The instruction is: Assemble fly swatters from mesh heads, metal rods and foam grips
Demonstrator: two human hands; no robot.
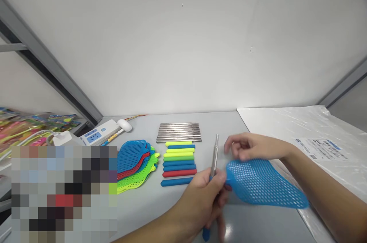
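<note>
My left hand (205,193) is closed around a metal rod (215,155) that stands nearly upright, with a blue handle (206,234) showing below the fist. The neck of a blue mesh fly swatter head (263,183) meets the same hand's fingertips, and the mesh stretches out to the right. Above that mesh hovers my right hand (252,146), its fingers loosely bent and apart, with nothing visible in them. To the left lie plastic handles (179,162) in blue, red, green and yellow, and a fanned pile of swatter heads (133,159).
Several metal rods (179,132) lie side by side behind the handles. A power strip (97,134) and a white mouse-like object (124,125) sit at the back left. White plastic wrapping (281,128) covers the right side. Colourful packets (37,128) are at far left; a blurred patch hides the lower left.
</note>
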